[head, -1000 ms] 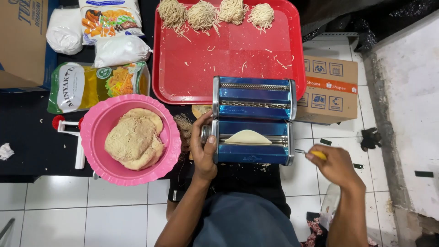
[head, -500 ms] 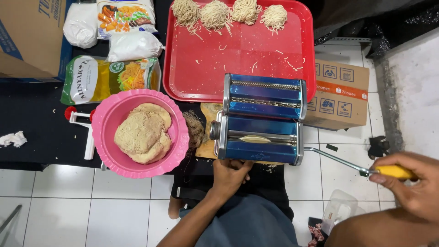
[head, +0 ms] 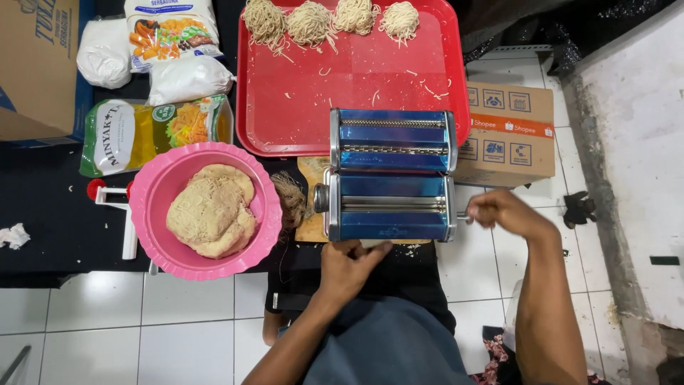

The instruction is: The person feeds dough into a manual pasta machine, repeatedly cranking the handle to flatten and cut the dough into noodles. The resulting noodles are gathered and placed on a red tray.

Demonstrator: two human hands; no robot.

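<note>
A blue, shiny pasta machine (head: 392,175) stands on a wooden board in front of me. My left hand (head: 353,265) reaches under its near bottom edge. Its fingertips are tucked below the rollers beside a pale sliver of dough (head: 368,244), and what the fingers hold is hidden. My right hand (head: 507,214) is closed as a fist on the crank handle at the machine's right side. Only a short metal shaft (head: 463,216) shows. To the left of the machine, a pink bowl (head: 153,192) holds a lump of dough (head: 212,210).
A red tray (head: 299,107) behind the machine carries several noodle nests (head: 311,21) along its far edge. Bags of flour and an oil pouch (head: 142,132) lie at the back left. Cardboard boxes stand at the far left and right (head: 509,135). There is white tile floor below.
The dough sheet on top of the rollers has gone down into the machine. My right hand swung the crank from far right in close to the machine. My left hand stays under the front edge.
</note>
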